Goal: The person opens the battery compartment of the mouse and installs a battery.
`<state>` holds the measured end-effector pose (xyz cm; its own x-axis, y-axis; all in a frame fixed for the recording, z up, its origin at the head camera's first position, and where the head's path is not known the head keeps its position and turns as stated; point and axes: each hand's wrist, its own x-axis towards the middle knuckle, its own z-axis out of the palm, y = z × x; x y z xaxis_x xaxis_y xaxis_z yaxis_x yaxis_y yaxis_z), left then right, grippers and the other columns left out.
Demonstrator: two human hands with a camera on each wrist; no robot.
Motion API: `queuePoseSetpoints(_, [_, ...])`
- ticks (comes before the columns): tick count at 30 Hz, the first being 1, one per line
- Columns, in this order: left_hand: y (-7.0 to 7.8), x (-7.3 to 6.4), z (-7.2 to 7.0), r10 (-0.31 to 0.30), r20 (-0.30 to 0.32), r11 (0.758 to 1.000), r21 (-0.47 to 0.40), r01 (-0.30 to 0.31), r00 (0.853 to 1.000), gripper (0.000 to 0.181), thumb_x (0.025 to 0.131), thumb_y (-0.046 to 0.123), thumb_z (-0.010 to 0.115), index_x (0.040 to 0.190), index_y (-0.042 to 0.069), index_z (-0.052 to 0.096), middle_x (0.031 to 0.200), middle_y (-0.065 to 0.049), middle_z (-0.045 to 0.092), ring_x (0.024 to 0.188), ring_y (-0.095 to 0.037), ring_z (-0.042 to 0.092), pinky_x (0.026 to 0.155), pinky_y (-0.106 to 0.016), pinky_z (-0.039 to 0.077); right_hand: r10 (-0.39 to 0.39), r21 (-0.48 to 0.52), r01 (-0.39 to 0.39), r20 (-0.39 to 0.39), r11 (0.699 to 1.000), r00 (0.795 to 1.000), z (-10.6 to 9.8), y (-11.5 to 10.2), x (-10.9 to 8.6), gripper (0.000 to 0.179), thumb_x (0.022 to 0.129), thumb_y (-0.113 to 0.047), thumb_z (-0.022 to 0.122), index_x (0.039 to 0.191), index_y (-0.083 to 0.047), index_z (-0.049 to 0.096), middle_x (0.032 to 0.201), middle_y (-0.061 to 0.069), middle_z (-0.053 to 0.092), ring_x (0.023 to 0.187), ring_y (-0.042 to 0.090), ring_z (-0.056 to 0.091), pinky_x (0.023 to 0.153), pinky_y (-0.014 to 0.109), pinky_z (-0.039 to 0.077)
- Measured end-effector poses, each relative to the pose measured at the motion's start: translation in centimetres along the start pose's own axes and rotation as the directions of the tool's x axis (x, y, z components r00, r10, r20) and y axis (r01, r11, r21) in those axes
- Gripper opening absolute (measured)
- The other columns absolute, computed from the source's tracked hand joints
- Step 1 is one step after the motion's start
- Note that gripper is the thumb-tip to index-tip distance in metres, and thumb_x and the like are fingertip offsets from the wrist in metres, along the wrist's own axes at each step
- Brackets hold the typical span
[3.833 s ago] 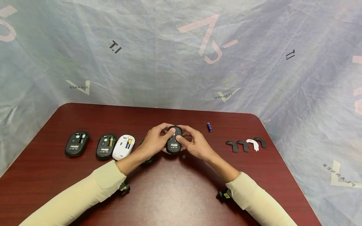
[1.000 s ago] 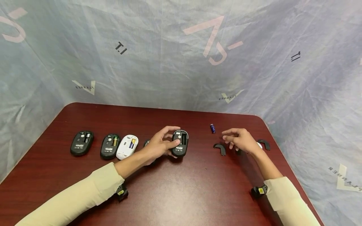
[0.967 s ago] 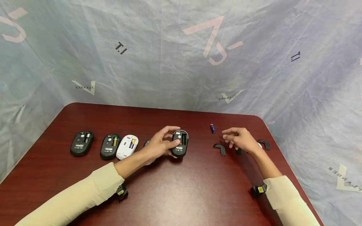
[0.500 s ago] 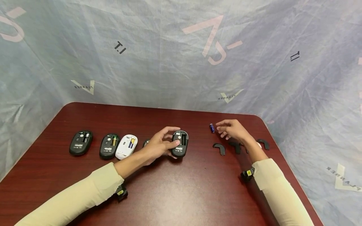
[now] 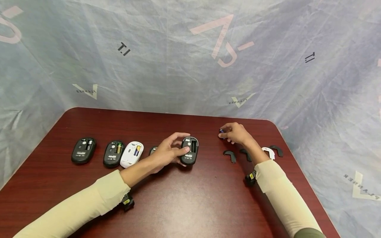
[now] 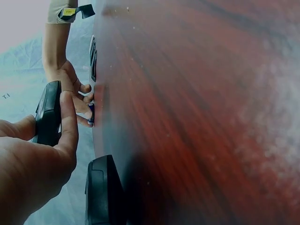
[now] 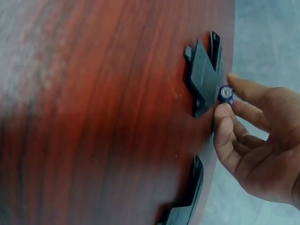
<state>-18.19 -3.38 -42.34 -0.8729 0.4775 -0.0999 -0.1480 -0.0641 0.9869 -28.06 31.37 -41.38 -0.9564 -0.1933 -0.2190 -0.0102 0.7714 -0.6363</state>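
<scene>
My left hand (image 5: 167,152) grips a black computer mouse (image 5: 189,158) in the middle, its underside toward the head camera and its battery slot bare. In the left wrist view, thumb and fingers hold that mouse (image 6: 48,117) by its edges, above the table. At the far right part of the table, my right hand (image 5: 238,134) pinches a blue battery (image 5: 221,131) between thumb and forefinger. The right wrist view shows the end of this battery (image 7: 226,93) between the fingertips; whether it touches the table I cannot tell.
Left of the hands lie black mice (image 5: 84,152) (image 5: 112,159) and a white mouse (image 5: 128,158), upturned with batteries in them. Another black mouse (image 5: 153,149) is mostly behind my left hand. Black battery covers (image 5: 230,155) (image 5: 277,150) and a white cover (image 5: 269,152) lie at the right.
Both hands were on the mouse at first; its battery cover now lies with the others. My right hand has moved from the covers to the battery and taken hold of it.
</scene>
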Motion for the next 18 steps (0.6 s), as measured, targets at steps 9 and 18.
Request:
queuePoseSetpoints(9, [0.3,-0.1,-0.1,0.006,-0.020,1.000,0.010,-0.005,1.000,0.059,0.111,0.007,0.071,0.165,0.018,0.051,0.143,-0.030,0.062,0.100,-0.029,0.081,0.080,-0.047,0.073,-0.042,-0.009,0.042,-0.042,0.999,0.998,0.6,-0.3,-0.6,0.036,0.111,-0.019,0.073,0.144,-0.003,0.073,0.091,0.013,0.075,0.076,0.021,0.072,0.069,0.032,0.067])
queuePoseSetpoints(18, [0.2,-0.1,-0.3,-0.004,-0.049,1.000,0.016,0.005,0.999,0.060,0.111,0.005,0.071,0.165,0.017,0.051,0.144,-0.030,0.060,0.099,-0.030,0.081,0.079,-0.047,0.073,-0.103,0.185,0.119,-0.094,0.976,0.990,2.3,-1.8,-1.5,0.040,0.112,-0.016,0.072,0.149,-0.001,0.069,0.108,0.022,0.080,0.087,0.023,0.081,0.080,0.033,0.072])
